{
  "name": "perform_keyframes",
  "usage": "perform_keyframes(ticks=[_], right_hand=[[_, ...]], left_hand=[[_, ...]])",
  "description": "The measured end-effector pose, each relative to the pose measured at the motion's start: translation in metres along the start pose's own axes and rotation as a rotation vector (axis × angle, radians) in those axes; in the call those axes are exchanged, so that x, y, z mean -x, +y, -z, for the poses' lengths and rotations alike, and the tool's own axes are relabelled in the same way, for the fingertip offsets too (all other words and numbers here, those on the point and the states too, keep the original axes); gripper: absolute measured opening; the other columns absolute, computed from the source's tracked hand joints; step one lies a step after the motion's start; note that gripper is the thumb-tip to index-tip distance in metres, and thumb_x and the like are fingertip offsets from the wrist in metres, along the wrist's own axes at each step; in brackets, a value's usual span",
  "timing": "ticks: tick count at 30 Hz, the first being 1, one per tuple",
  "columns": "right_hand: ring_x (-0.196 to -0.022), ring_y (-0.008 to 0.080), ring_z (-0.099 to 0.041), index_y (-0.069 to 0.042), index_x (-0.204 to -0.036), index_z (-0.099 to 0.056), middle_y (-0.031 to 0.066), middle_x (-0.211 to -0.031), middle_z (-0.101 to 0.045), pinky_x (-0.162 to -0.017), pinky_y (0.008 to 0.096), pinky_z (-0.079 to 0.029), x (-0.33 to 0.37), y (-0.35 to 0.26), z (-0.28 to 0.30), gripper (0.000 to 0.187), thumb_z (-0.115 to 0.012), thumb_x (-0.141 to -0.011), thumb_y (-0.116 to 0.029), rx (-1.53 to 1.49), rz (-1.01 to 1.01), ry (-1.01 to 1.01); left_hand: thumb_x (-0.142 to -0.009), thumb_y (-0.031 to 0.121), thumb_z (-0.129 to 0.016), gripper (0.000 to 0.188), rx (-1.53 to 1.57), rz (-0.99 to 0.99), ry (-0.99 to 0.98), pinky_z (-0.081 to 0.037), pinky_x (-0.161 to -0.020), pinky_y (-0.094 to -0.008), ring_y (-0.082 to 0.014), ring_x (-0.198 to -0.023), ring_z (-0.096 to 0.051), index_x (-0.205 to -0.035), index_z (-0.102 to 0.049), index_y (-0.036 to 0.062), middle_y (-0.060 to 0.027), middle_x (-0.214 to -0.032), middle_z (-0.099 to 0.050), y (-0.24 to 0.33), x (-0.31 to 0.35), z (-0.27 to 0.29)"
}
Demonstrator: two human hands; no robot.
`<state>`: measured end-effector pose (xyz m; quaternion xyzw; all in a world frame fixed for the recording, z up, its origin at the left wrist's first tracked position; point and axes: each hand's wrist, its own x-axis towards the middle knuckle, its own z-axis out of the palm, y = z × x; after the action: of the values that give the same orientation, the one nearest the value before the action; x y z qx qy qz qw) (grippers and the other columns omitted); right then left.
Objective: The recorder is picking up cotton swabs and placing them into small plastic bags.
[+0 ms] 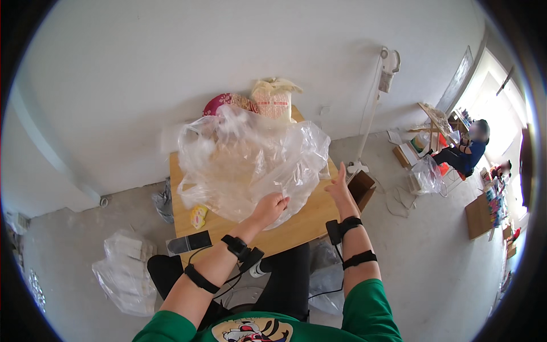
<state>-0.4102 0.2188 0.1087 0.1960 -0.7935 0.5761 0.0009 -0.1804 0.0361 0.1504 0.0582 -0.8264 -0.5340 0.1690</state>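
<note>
On the table (305,227), a plastic bag (250,159) lies ahead, left hand (270,210) gripping it, right hand (339,188) empty.

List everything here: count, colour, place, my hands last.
Clear bag: 1, transparent, on table
Table: 1, light wood, centre
Sack: 1, cream, table back
Bundle: 1, maroon, table back
Packet: 1, yellow, table left
Flat object: 1, dark, left corner
Pole stand: 1, white, by wall
Box: 1, brown, beside table
Wrapped stack: 1, white, left floor
Person: 1, blue top, far right
Clutter: uncountable, mixed, far right
Straps: 4, black, forearms
Left hand: 1, bare, gripping clear bag
Right hand: 1, bare, table right
</note>
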Motion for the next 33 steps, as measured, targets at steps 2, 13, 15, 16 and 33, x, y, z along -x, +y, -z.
perform_keyframes(ticks=[2,13,15,16,33], right_hand=[[-0.120,0.0297,-0.050,-0.016,-0.150,-0.031,0.0162,-0.135,-0.047,-0.089,0.0387,-0.049,-0.011,0.020,-0.013,0.101,-0.075,-0.061,0.002,-0.115,-0.077,-0.064],[-0.080,0.0286,-0.066,-0.005,-0.098,-0.066,0.0130,-0.082,-0.068,-0.074,0.0400,-0.051,-0.060,-0.066,-0.053,0.018,-0.067,-0.085,-0.017,0.275,0.168,-0.151],[-0.078,0.0247,-0.065,-0.004,-0.097,-0.065,0.0118,-0.080,-0.067,-0.072,0.0382,-0.050,-0.076,-0.090,-0.048,0.016,-0.066,-0.086,-0.016,0.095,0.142,-0.162],[-0.075,0.0208,-0.065,-0.003,-0.096,-0.065,0.0105,-0.077,-0.066,-0.070,0.0365,-0.050,-0.083,-0.101,-0.043,0.015,-0.065,-0.087,-0.015,-0.085,0.115,-0.170],[-0.083,0.0411,-0.063,0.000,-0.092,-0.061,0.0229,-0.086,-0.066,-0.070,0.0442,-0.049,-0.093,-0.322,-0.082,0.025,-0.066,-0.088,-0.024,0.307,0.518,-0.128]], left_hand=[[-0.096,0.026,-0.057,0.032,0.002,-0.016,0.008,-0.046,-0.066,-0.0390,-0.0316,-0.071,-0.060,-0.079,-0.059,-0.0007,-0.0158,-0.074,-0.061,0.007,-0.007,0.005],[-0.100,0.026,-0.054,0.031,0.324,0.045,0.110,-0.052,-0.066,-0.0278,-0.0129,-0.070,-0.061,-0.084,-0.056,0.0000,-0.0053,-0.077,-0.060,0.048,-0.077,0.076],[-0.101,0.027,-0.053,0.030,0.406,0.038,0.113,-0.054,-0.069,-0.0283,-0.0130,-0.074,-0.062,-0.086,-0.056,0.0005,-0.0053,-0.081,-0.061,0.069,-0.093,0.098],[-0.102,0.027,-0.052,0.030,0.487,0.031,0.114,-0.056,-0.073,-0.0289,-0.0130,-0.078,-0.063,-0.088,-0.057,0.0011,-0.0053,-0.085,-0.061,0.080,-0.102,0.105],[-0.102,0.034,-0.049,0.035,0.167,-0.358,0.131,-0.050,-0.093,-0.0321,-0.0161,-0.099,-0.062,-0.106,-0.060,0.0014,-0.0075,-0.104,-0.063,0.176,-0.164,0.184]])
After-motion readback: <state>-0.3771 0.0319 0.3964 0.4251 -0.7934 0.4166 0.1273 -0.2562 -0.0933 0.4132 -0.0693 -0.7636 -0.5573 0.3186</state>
